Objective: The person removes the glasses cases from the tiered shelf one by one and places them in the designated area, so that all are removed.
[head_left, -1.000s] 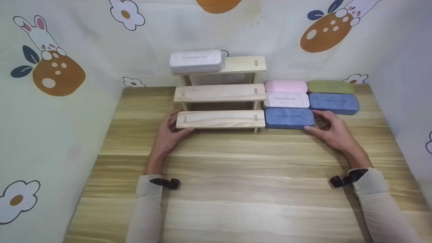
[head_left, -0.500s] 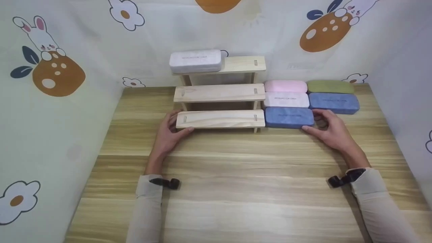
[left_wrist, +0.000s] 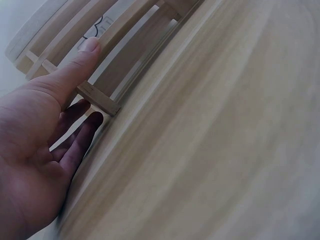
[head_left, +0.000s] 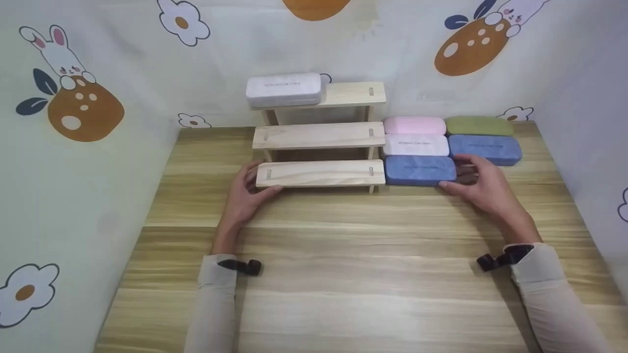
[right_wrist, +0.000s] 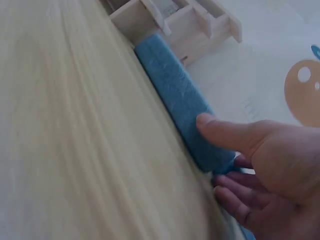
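A three-tier wooden display stand (head_left: 319, 174) stands toward the back of the table in the head view. My left hand (head_left: 241, 198) grips the left end of its lowest shelf, thumb along the front edge and fingers behind the end. In the left wrist view, the thumb (left_wrist: 75, 70) lies against the shelf's front. On the right, a blue glasses case (head_left: 420, 170) lies flat against the stand's right end. My right hand (head_left: 485, 191) holds its outer end, thumb (right_wrist: 222, 131) on the front face and fingers round the far corner, partly hidden.
A pale grey glasses case (head_left: 284, 89) sits at the left of the top shelf. Behind the held case are a white case (head_left: 416, 144) and a pink case (head_left: 415, 125). Right of these lie another blue case (head_left: 485, 149) and a green case (head_left: 480, 126), near the patterned back wall.
The blue case in my right hand has shifted very slightly backward, and the right fingers have moved a little at its end. My left hand and the stand keep their places.
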`<move>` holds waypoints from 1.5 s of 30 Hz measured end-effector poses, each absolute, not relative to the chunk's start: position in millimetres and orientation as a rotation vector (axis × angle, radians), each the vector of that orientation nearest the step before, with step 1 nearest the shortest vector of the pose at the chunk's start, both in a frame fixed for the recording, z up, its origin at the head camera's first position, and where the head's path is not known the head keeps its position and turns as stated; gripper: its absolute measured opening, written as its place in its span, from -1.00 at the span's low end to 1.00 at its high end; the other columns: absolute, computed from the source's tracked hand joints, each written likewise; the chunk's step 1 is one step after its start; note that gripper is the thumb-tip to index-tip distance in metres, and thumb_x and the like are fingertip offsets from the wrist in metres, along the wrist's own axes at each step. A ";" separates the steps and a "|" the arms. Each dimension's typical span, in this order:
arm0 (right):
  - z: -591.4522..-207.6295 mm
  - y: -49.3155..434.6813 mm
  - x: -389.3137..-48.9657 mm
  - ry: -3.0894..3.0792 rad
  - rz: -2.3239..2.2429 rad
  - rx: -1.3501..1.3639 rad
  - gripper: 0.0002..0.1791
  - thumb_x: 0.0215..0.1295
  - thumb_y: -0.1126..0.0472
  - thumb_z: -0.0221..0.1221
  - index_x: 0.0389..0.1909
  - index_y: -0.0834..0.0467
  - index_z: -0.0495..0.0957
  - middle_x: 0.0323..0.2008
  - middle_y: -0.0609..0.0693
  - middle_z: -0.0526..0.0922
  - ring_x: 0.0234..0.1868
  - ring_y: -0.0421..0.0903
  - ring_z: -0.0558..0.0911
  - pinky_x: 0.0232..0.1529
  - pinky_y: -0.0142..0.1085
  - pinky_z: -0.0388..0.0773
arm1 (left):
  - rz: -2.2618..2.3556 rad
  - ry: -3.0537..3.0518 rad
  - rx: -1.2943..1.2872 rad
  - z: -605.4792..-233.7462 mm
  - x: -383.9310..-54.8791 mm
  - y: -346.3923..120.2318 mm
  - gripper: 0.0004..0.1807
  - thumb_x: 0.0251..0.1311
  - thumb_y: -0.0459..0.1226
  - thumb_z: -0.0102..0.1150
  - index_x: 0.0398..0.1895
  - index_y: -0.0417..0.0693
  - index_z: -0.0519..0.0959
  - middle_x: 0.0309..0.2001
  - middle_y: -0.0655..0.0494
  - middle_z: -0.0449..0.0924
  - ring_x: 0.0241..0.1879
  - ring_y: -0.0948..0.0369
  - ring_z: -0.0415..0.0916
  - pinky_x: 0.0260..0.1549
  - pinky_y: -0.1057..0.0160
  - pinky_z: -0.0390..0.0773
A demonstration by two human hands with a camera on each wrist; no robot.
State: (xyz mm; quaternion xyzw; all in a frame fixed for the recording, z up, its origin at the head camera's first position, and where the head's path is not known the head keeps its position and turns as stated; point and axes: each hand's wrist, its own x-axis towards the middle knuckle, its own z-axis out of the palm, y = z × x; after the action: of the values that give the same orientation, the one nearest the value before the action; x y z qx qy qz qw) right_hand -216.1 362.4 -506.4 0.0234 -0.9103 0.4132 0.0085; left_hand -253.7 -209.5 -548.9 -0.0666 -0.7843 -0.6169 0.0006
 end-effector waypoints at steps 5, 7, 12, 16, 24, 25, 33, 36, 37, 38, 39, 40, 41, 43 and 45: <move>-481.2 346.8 -214.6 -2.822 1.196 0.109 -0.11 0.24 -0.04 0.59 0.47 0.26 0.47 0.32 0.30 0.64 0.27 0.25 0.67 0.22 0.06 0.69 | -1.935 -2.450 -0.236 -548.6 -254.2 -208.7 -0.05 0.13 -0.12 0.69 0.55 -0.05 0.38 0.42 0.09 0.65 0.36 0.14 0.62 0.36 0.23 0.55; -469.4 336.8 -214.5 -2.795 1.188 0.113 -0.14 0.26 -0.04 0.58 0.47 0.23 0.49 0.34 0.27 0.63 0.29 0.24 0.64 0.24 0.17 0.64 | -1.927 -2.451 -0.240 -548.9 -254.4 -208.6 -0.06 0.14 -0.12 0.69 0.55 -0.02 0.39 0.43 0.09 0.64 0.36 0.14 0.62 0.35 0.23 0.55; -446.8 305.8 -221.2 -2.706 1.244 0.133 -0.26 0.30 -0.01 0.55 0.43 0.12 0.56 0.31 0.14 0.67 0.30 0.09 0.63 0.22 -0.29 0.67 | -1.909 -2.461 -0.243 -548.7 -254.1 -208.2 -0.08 0.14 -0.10 0.69 0.54 0.06 0.40 0.44 0.09 0.63 0.37 0.15 0.62 0.36 0.21 0.56; -443.0 281.3 -235.3 -2.611 1.302 0.215 -0.37 0.32 0.05 0.54 0.36 0.10 0.62 0.24 0.07 0.72 0.25 0.07 0.66 0.07 -0.52 0.60 | -1.918 -2.460 -0.237 -547.5 -253.3 -208.1 -0.07 0.14 -0.10 0.69 0.55 0.05 0.39 0.45 0.08 0.62 0.37 0.13 0.62 0.37 0.18 0.55; -450.2 236.1 -260.4 -2.414 1.472 0.404 -0.51 0.33 0.14 0.52 0.25 0.11 0.69 0.18 0.04 0.75 0.22 -0.05 0.67 0.13 -0.44 0.64 | -1.945 -2.453 -0.219 -549.3 -252.1 -207.6 -0.06 0.10 -0.07 0.71 0.54 0.10 0.40 0.46 0.14 0.61 0.37 0.17 0.61 0.41 0.09 0.53; -449.3 229.8 -263.5 -2.394 1.485 0.430 -0.51 0.34 0.15 0.51 0.25 0.12 0.69 0.18 0.04 0.76 0.23 -0.02 0.67 0.15 -0.43 0.63 | -1.941 -2.456 -0.213 -549.5 -252.0 -207.9 -0.06 0.10 -0.07 0.71 0.54 0.10 0.40 0.46 0.13 0.61 0.37 0.17 0.61 0.41 0.08 0.52; -430.7 182.4 -285.9 -2.315 1.499 0.534 -0.50 0.38 0.15 0.48 0.30 0.13 0.65 0.23 0.02 0.75 0.28 -0.04 0.66 0.39 -0.14 0.58 | -1.947 -2.465 -0.170 -548.9 -252.7 -208.8 -0.04 0.09 -0.06 0.71 0.54 0.06 0.40 0.44 0.12 0.63 0.37 0.15 0.60 0.44 0.09 0.47; -422.6 167.3 -293.6 -2.321 1.523 0.551 -0.45 0.39 0.14 0.47 0.35 0.14 0.60 0.30 0.02 0.71 0.35 -0.06 0.63 0.46 -0.08 0.53 | -1.959 -2.459 -0.172 -548.6 -252.6 -208.9 -0.04 0.10 -0.06 0.71 0.54 0.05 0.40 0.44 0.11 0.63 0.37 0.15 0.61 0.43 0.12 0.48; -419.9 162.6 -295.9 -2.327 1.536 0.553 -0.43 0.39 0.14 0.47 0.37 0.14 0.59 0.32 0.03 0.70 0.37 -0.08 0.62 0.49 -0.08 0.51 | -1.961 -2.458 -0.174 -548.3 -252.5 -208.9 -0.04 0.10 -0.06 0.71 0.54 0.06 0.40 0.44 0.11 0.63 0.37 0.15 0.61 0.42 0.14 0.49; -417.3 158.0 -298.5 -2.332 1.560 0.553 -0.41 0.39 0.15 0.47 0.39 0.16 0.57 0.34 0.05 0.68 0.39 -0.07 0.61 0.51 -0.07 0.49 | -1.963 -2.457 -0.175 -548.0 -252.5 -208.8 -0.05 0.10 -0.06 0.71 0.54 0.07 0.40 0.44 0.11 0.63 0.37 0.15 0.61 0.41 0.15 0.50; -414.9 153.5 -301.0 -2.332 1.587 0.553 -0.39 0.39 0.17 0.47 0.40 0.18 0.56 0.36 0.07 0.67 0.41 -0.05 0.60 0.53 -0.08 0.48 | -1.962 -2.458 -0.177 -548.0 -252.5 -208.7 -0.05 0.10 -0.06 0.71 0.54 0.07 0.40 0.43 0.12 0.63 0.37 0.15 0.62 0.40 0.16 0.50; -412.8 149.0 -303.6 -2.334 1.610 0.554 -0.38 0.38 0.18 0.47 0.41 0.19 0.54 0.37 0.09 0.65 0.43 -0.04 0.59 0.55 -0.09 0.46 | -1.963 -2.458 -0.179 -547.8 -252.5 -208.5 -0.05 0.10 -0.06 0.71 0.54 0.08 0.40 0.43 0.12 0.63 0.36 0.15 0.62 0.40 0.17 0.51; -411.1 144.7 -306.2 -2.334 1.633 0.555 -0.36 0.38 0.20 0.47 0.42 0.21 0.53 0.39 0.12 0.64 0.44 -0.02 0.58 0.56 -0.09 0.45 | -1.961 -2.461 -0.178 -547.5 -252.4 -208.3 -0.05 0.10 -0.06 0.71 0.53 0.09 0.40 0.43 0.11 0.64 0.36 0.15 0.62 0.39 0.17 0.51; -408.4 136.7 -311.3 -2.344 1.657 0.554 -0.35 0.37 0.22 0.46 0.44 0.23 0.50 0.41 0.15 0.61 0.46 -0.01 0.56 0.58 -0.14 0.43 | -1.959 -2.464 -0.177 -547.5 -252.4 -208.3 -0.05 0.09 -0.06 0.72 0.53 0.09 0.40 0.43 0.11 0.63 0.36 0.14 0.63 0.40 0.15 0.52; -406.3 129.5 -316.2 -2.352 1.655 0.558 -0.34 0.38 0.22 0.46 0.44 0.23 0.50 0.42 0.14 0.60 0.47 -0.03 0.55 0.58 -0.22 0.42 | -1.957 -2.468 -0.177 -547.2 -252.1 -208.1 -0.05 0.09 -0.07 0.72 0.53 0.08 0.40 0.44 0.09 0.62 0.36 0.14 0.62 0.42 0.11 0.51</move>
State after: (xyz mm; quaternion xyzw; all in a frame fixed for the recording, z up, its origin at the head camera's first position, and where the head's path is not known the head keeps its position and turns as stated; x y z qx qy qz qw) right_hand -316.2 129.5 -406.3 0.1894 -0.7983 0.5618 0.1056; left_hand -252.1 -208.1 -547.2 -0.0562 -0.7824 -0.6202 -0.0067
